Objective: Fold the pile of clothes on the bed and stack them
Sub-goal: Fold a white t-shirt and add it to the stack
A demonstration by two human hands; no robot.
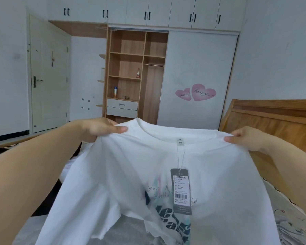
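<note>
The white T-shirt [131,174] was held up above the bed [290,223], spread between both hands. The left hand [99,129] pinched one shoulder seam, thumb on top and fingers curled behind the cloth; the right hand [245,138] gripped the other shoulder the same way. A grey price tag [181,190] hung from the collar label on a string. Dark fabric, possibly more clothes, lay under the left forearm
</note>
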